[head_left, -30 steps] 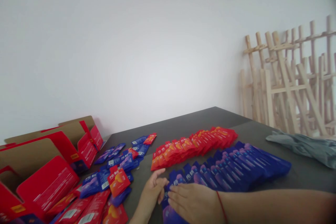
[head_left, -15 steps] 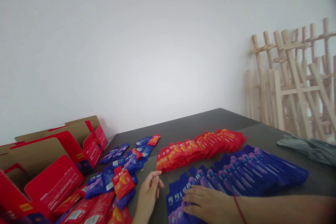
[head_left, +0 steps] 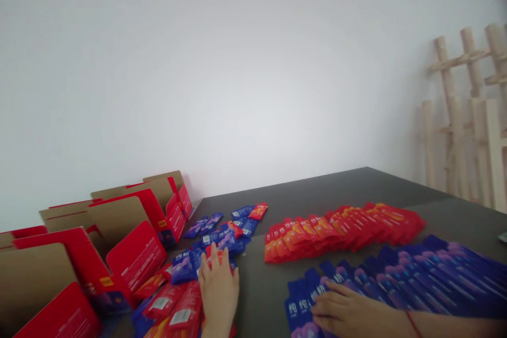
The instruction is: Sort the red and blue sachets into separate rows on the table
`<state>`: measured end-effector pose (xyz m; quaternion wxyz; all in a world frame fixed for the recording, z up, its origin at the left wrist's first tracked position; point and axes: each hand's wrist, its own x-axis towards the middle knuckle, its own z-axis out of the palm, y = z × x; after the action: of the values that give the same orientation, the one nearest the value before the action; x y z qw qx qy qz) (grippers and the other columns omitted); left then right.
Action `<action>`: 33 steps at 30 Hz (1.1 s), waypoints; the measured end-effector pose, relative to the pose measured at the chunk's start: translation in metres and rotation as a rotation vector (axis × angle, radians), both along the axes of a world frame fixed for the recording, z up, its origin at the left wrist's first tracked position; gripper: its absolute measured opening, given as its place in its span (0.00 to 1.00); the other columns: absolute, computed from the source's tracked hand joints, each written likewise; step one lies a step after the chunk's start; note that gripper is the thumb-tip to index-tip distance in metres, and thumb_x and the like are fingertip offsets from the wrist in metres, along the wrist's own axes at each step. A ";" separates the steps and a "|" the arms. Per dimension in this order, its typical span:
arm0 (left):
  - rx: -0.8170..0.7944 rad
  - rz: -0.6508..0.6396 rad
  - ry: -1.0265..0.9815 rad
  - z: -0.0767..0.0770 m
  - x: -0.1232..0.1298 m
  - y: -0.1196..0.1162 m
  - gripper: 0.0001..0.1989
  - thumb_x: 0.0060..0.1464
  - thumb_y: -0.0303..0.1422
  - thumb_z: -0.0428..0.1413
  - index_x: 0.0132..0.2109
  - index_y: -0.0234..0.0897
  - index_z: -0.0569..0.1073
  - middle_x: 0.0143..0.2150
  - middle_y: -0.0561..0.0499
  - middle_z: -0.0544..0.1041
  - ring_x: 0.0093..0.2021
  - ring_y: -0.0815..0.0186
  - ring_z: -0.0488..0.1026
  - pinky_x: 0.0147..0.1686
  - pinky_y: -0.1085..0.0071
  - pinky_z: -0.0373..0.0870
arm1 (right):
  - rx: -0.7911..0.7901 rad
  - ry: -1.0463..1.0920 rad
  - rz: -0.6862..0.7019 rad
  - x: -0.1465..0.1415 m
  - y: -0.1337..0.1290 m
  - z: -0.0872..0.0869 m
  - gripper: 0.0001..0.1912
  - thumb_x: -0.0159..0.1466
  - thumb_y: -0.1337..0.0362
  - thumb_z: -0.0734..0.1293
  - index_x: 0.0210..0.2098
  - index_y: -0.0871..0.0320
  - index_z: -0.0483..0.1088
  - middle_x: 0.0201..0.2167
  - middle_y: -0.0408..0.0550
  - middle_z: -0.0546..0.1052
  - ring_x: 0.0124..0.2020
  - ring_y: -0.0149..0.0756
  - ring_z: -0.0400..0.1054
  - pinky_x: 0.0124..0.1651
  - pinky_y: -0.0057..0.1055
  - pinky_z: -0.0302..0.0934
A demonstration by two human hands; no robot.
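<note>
My left hand [head_left: 218,288] lies over the mixed heap, fingers spread, on a red-orange pouch beside blue pouches [head_left: 182,268]. With its palm down, my right hand [head_left: 344,310] rests on the near left end of the fanned row of blue pouches [head_left: 420,274]; its fingers are stretched out flat. Behind that row runs an overlapping row of red-orange pouches [head_left: 340,229]. Several red pouches with barcodes [head_left: 174,306] are heaped left of my left hand.
Open red cardboard boxes [head_left: 134,259] with brown insides line the left side. The dark table [head_left: 301,187] reaches back to a white wall. Wooden frames [head_left: 455,127] lean at the right, and a bit of grey cloth [head_left: 503,237] shows at the right edge.
The view has turned left, so more boxes show. My left hand has moved from the gap between the pouches onto the heap and spread its fingers. My right hand stays on the blue row.
</note>
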<state>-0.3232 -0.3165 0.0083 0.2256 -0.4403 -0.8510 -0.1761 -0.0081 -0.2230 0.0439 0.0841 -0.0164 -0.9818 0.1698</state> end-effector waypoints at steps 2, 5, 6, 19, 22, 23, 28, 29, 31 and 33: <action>-0.122 0.069 0.003 -0.003 -0.003 -0.003 0.23 0.58 0.29 0.51 0.60 0.28 0.70 0.69 0.31 0.58 0.64 0.29 0.56 0.54 0.43 0.62 | -0.007 0.018 0.004 -0.013 0.004 0.012 0.22 0.67 0.57 0.63 0.60 0.49 0.68 0.55 0.54 0.75 0.58 0.44 0.67 0.69 0.47 0.45; -0.159 0.064 -0.005 -0.008 -0.005 -0.002 0.24 0.57 0.24 0.49 0.60 0.30 0.70 0.68 0.31 0.58 0.58 0.36 0.64 0.51 0.47 0.66 | 0.026 0.055 -0.010 -0.050 0.008 0.024 0.22 0.66 0.57 0.66 0.57 0.57 0.70 0.55 0.55 0.75 0.57 0.46 0.67 0.67 0.48 0.48; -0.116 0.040 0.001 -0.009 -0.008 -0.001 0.24 0.57 0.22 0.47 0.60 0.29 0.70 0.67 0.30 0.59 0.57 0.40 0.66 0.51 0.49 0.66 | 0.045 0.045 0.002 -0.067 0.008 0.025 0.23 0.65 0.58 0.67 0.57 0.59 0.70 0.55 0.57 0.75 0.57 0.47 0.67 0.65 0.47 0.52; 0.811 -0.326 -1.279 0.004 -0.026 0.009 0.27 0.38 0.31 0.61 0.50 0.40 0.74 0.44 0.49 0.78 0.39 0.61 0.76 0.40 0.66 0.72 | 0.212 0.303 -0.189 -0.232 -0.023 -0.013 0.29 0.63 0.65 0.66 0.60 0.74 0.61 0.57 0.68 0.70 0.52 0.51 0.69 0.49 0.44 0.69; 0.960 -0.277 -1.455 0.007 -0.018 0.011 0.25 0.37 0.31 0.60 0.47 0.40 0.75 0.45 0.50 0.78 0.38 0.63 0.76 0.35 0.70 0.70 | 0.139 0.275 -0.106 -0.225 -0.014 -0.005 0.18 0.67 0.70 0.61 0.54 0.71 0.68 0.50 0.62 0.76 0.48 0.47 0.72 0.50 0.41 0.68; 0.997 -0.252 -1.505 0.008 -0.016 0.012 0.23 0.38 0.31 0.60 0.46 0.39 0.75 0.45 0.49 0.78 0.38 0.63 0.76 0.34 0.70 0.70 | 0.098 0.285 -0.044 -0.219 -0.009 -0.002 0.17 0.67 0.70 0.61 0.53 0.70 0.69 0.51 0.61 0.76 0.50 0.47 0.71 0.53 0.40 0.66; 0.847 -0.396 -1.686 0.002 -0.004 0.019 0.21 0.47 0.46 0.61 0.44 0.38 0.77 0.47 0.47 0.80 0.42 0.60 0.77 0.38 0.67 0.72 | -0.509 0.509 -0.035 -0.190 0.014 0.009 0.18 0.72 0.63 0.55 0.51 0.59 0.73 0.49 0.52 0.79 0.50 0.40 0.73 0.54 0.35 0.65; 0.748 -0.456 -1.702 -0.001 0.001 0.020 0.24 0.44 0.49 0.64 0.44 0.37 0.77 0.44 0.46 0.81 0.39 0.59 0.77 0.36 0.66 0.73 | -0.691 0.543 -0.093 -0.187 0.018 0.010 0.19 0.72 0.62 0.54 0.50 0.59 0.74 0.46 0.51 0.80 0.47 0.40 0.74 0.51 0.35 0.66; 0.536 -0.533 -1.692 -0.007 0.010 0.020 0.27 0.39 0.50 0.68 0.42 0.34 0.78 0.37 0.45 0.82 0.28 0.62 0.76 0.28 0.68 0.71 | -0.989 0.537 -0.193 -0.184 0.025 0.011 0.18 0.71 0.61 0.55 0.48 0.60 0.74 0.42 0.50 0.81 0.44 0.39 0.75 0.47 0.34 0.68; 0.380 -0.565 -1.643 -0.011 0.017 0.019 0.28 0.38 0.50 0.69 0.39 0.32 0.77 0.29 0.45 0.81 0.18 0.68 0.70 0.20 0.72 0.65 | -1.128 0.467 -0.242 -0.181 0.034 0.012 0.15 0.68 0.62 0.59 0.46 0.60 0.74 0.39 0.50 0.81 0.41 0.38 0.76 0.45 0.33 0.69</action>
<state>-0.3064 -0.2975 -0.0027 -0.4389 -0.3235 -0.5601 -0.6237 -0.1887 -0.1888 0.0555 0.2937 -0.1318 -0.6879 0.6505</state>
